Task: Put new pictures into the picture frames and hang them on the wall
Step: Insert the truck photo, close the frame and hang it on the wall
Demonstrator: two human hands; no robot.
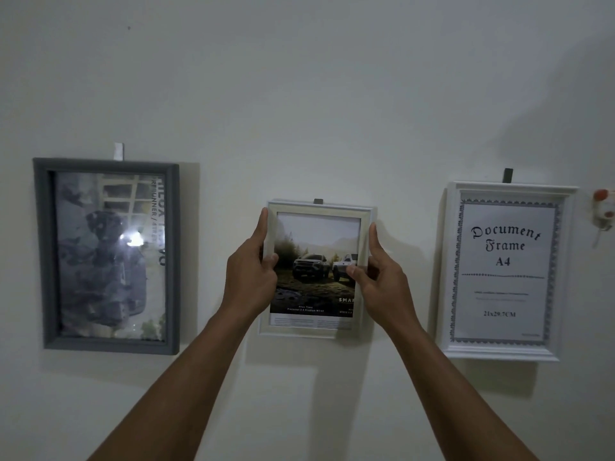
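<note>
Two bare forearms reach up from 6 o'clock toward a pale wall. The left hand is on the left edge of a small cream frame at the centre of the view, and the right hand is on its right edge. Both have a finger pointing toward 12 o'clock.

The frame stands upright against the wall. Its picture shows two trucks in a misty landscape. A small dark hook shows just above its top edge.

At 9 o'clock hangs a larger grey frame with glare on its glass, under a strip of tape. At 3 o'clock hangs a white frame holding a sheet that reads "Document Frame A4". A small ornament sits at the far right edge.

Each grip is narrow, holding one side of the small frame, with the thumb over the front and the index finger along the edge.
</note>
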